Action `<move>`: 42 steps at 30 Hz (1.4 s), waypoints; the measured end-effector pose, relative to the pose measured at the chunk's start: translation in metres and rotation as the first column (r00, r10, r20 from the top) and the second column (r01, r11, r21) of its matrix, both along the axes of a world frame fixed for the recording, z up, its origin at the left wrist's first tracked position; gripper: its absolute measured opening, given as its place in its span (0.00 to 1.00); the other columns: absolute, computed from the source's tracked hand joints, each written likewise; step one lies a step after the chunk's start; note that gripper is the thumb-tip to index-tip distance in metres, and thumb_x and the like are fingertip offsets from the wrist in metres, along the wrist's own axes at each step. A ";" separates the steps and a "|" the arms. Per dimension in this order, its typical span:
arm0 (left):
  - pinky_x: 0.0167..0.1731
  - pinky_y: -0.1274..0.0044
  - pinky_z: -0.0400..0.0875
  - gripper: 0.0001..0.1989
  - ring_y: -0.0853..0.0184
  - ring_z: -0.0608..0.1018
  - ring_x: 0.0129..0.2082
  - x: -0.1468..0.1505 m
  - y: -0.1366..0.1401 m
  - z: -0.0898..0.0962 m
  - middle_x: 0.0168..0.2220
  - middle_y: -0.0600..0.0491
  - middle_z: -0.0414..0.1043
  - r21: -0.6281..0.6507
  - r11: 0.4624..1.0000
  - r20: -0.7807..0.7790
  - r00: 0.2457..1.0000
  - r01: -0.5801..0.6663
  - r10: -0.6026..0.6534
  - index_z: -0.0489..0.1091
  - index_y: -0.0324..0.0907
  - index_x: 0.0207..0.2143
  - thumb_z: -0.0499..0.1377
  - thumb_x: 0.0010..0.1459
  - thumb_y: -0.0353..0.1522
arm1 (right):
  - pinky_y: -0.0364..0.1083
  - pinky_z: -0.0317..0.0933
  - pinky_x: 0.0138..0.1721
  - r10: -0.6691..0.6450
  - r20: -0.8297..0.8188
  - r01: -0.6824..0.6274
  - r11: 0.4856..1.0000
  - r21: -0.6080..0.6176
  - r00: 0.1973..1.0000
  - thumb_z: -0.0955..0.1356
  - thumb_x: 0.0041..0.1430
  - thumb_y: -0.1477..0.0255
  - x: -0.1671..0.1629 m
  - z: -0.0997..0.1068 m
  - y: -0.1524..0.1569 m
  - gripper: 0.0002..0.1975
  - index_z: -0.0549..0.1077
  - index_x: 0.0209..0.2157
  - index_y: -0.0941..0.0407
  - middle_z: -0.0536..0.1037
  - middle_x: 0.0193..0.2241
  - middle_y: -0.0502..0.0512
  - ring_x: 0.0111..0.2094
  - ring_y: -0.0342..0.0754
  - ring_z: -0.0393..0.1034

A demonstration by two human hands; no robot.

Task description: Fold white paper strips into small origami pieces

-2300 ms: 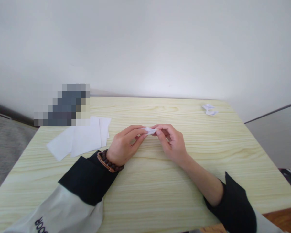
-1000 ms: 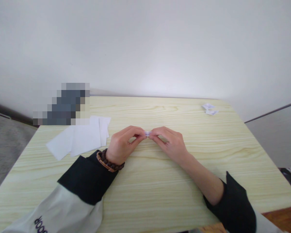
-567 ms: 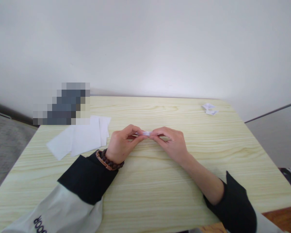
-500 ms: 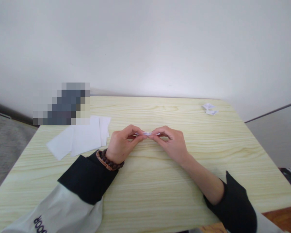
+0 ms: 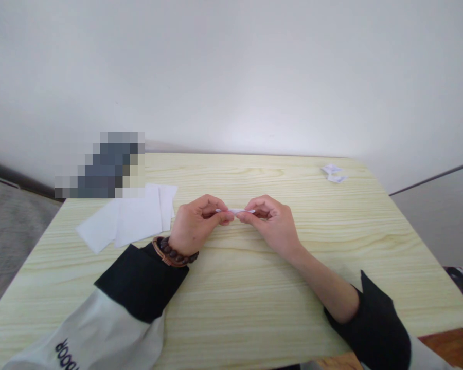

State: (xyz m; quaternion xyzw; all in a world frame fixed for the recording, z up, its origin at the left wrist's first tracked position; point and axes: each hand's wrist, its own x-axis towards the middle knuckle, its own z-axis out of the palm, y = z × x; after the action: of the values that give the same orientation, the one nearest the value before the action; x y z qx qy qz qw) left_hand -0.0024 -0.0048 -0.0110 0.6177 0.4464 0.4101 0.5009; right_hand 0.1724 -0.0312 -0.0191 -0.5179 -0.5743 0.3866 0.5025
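Between my two hands is a small folded piece of white paper (image 5: 237,210), seen nearly edge-on as a thin strip above the middle of the table. My left hand (image 5: 200,221) pinches its left part between thumb and fingers. From the other side, my right hand (image 5: 272,221) pinches the right part in the same way. The two thumbs almost meet at the paper's near edge. Fingertips hide much of the paper, so its full folded shape does not show.
Several white paper sheets (image 5: 141,218) lie overlapping on the wood-grain table (image 5: 247,308), left of my hands. Behind them is a dark blurred-out object (image 5: 104,169). Small folded paper pieces (image 5: 334,173) rest near the far right corner. A white wall (image 5: 231,77) borders the table's back edge.
My fingertips have shifted slightly apart along the paper, so more of its strip and both its ends show now. Both hands keep their pinch, and the loose papers have stayed put.
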 end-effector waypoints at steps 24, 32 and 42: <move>0.39 0.79 0.75 0.05 0.69 0.80 0.36 -0.008 0.001 0.003 0.36 0.51 0.79 0.664 0.716 -0.323 0.946 0.214 0.017 0.75 0.42 0.36 0.60 0.57 0.30 | 0.43 0.72 0.32 0.205 -0.042 -0.203 0.978 0.054 0.978 0.66 0.58 0.68 0.006 0.001 -0.004 0.07 0.72 0.36 0.56 0.78 0.32 0.53 0.32 0.44 0.75; 0.35 0.82 0.74 0.06 0.70 0.81 0.33 -0.008 -0.001 0.002 0.35 0.53 0.80 0.651 0.726 -0.363 0.931 0.220 0.044 0.75 0.42 0.37 0.58 0.58 0.30 | 0.41 0.70 0.35 0.063 0.360 -0.220 0.884 0.413 0.931 0.66 0.59 0.74 0.009 0.003 -0.001 0.06 0.74 0.37 0.56 0.77 0.35 0.55 0.36 0.43 0.73; 0.33 0.81 0.74 0.07 0.69 0.80 0.30 -0.005 -0.003 0.005 0.33 0.54 0.80 0.579 0.793 -0.368 0.929 0.191 0.045 0.76 0.44 0.35 0.58 0.57 0.32 | 0.42 0.67 0.36 0.008 0.506 -0.277 0.844 0.459 0.862 0.64 0.60 0.74 0.011 0.003 -0.001 0.07 0.74 0.37 0.54 0.78 0.33 0.53 0.34 0.43 0.73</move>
State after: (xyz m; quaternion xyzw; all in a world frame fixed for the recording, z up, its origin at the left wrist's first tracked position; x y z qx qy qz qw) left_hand -0.0077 -0.0080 -0.0056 0.8269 0.3519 0.3895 0.2015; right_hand 0.1837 -0.0326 -0.0157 -0.3983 -0.8019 0.1129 0.4308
